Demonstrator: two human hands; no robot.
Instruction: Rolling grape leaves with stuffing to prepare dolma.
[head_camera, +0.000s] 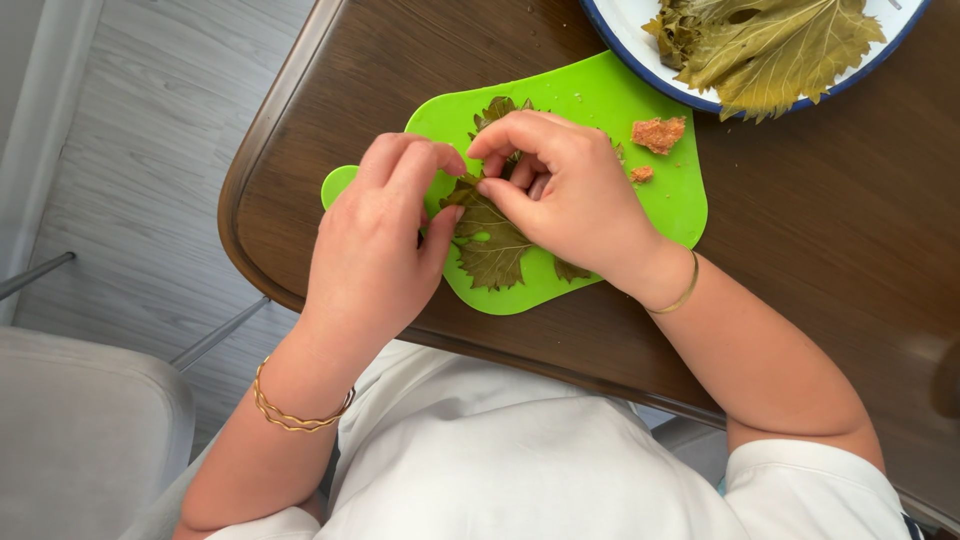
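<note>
Head view: left hand (375, 240) and right hand (565, 190) both have fingers (500, 135) pinching the vine leaf (492, 255), flat on green cutting board (590, 95) on dark worktop (800, 250). Filling crumbs (657, 133) beside right hand; plate (625, 25) of leaves behind.

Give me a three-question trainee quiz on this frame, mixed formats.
1. True or false: both hands touch the leaf on the green board.
2. Where do the orange filling lumps lie? A) on the board B) in the bowl C) on the floor
3. What does the blue-rimmed bowl hold?

Key:
1. True: left hand and right hand pinch the leaf on the green board.
2. A: filling lumps.
3. More leaves, in the bowl.
</note>
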